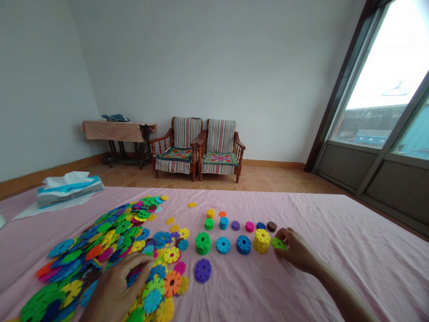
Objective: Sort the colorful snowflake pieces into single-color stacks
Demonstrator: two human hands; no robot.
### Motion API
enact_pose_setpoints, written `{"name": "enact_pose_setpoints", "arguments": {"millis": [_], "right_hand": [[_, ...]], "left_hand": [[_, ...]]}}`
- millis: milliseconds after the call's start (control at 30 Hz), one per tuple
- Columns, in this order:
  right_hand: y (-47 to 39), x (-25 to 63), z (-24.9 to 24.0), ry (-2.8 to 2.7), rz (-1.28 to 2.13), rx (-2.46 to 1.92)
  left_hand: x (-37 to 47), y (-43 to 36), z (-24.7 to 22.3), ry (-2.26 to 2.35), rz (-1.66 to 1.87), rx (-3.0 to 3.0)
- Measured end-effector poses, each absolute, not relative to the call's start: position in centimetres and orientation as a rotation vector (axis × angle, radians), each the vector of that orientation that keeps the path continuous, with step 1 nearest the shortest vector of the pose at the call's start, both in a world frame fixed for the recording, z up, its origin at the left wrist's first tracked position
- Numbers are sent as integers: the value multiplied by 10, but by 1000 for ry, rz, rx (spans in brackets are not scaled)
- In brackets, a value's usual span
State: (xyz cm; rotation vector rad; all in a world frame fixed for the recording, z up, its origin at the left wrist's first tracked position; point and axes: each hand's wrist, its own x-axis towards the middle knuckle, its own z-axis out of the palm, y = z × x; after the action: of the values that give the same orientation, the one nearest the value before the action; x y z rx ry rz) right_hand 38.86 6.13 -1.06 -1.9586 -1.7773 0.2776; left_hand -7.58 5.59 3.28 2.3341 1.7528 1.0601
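Observation:
Over the spread pile of coloured notched discs point(110, 237) is my left hand point(117, 286), its thumb and fingers curved and apart, with discs visible between them. My right hand point(295, 250) has its fingers on a lime-green disc point(279, 243), just right of the yellow stack point(262, 240). Left of that stack stand a dark blue stack point(243, 244), a light blue stack point(223, 244) and a green stack point(203, 243). A purple disc point(203, 270) lies nearer. Behind is a row of smaller discs, including a pink one point(250, 226) and a brown one point(271, 226).
A tissue pack point(70, 190) sits at the left of the pink cloth point(318, 214). Beyond it are two wooden chairs point(219, 157), a covered side table point(114, 131) and a window point(375, 98) at the right.

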Motion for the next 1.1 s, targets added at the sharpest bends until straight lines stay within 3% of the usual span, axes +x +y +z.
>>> {"name": "enact_pose_setpoints", "arguments": {"millis": [267,433,767,1100], "right_hand": [[51,390,43,-1674,252,-1852],[32,320,83,-1746,419,-1566],[14,170,59,-2229,627,-1173],[41,113,54,-2639,206,-881]], "left_hand": [[-78,60,29,1735,1065,2294],[-75,56,32,1752,1076,2212],[-71,52,29,1747,1092,2154],[-71,56,26,1729,1148,2136]]}}
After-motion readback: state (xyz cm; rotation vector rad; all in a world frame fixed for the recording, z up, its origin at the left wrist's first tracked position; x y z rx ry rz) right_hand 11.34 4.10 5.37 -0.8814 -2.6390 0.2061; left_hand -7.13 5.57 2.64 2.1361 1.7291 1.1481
